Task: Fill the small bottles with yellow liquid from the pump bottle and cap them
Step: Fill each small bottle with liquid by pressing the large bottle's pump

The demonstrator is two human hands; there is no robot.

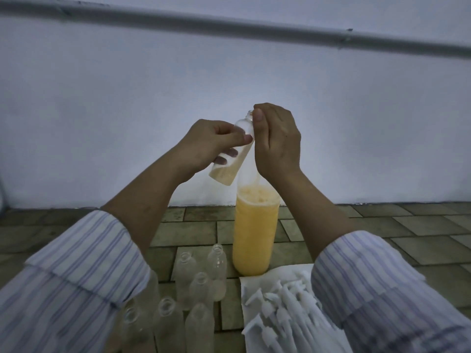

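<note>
Head view: left hand (211,143) grips a small bottle (230,159), tilted w/ its neck up-right and some yellow liquid in the bottom. Right hand (276,141) pinches at the bottle's neck, fingers curled (what's between them can't be told). Below, the big pump bottle (254,233) of yellow liquid stands on the tiled floor (420,225). Near-left: empty bottles (193,289), upright. Near-right: white caps (283,309) on a white sheet (248,284).

Single head view, forward and down, close on hands (244,146).
</note>
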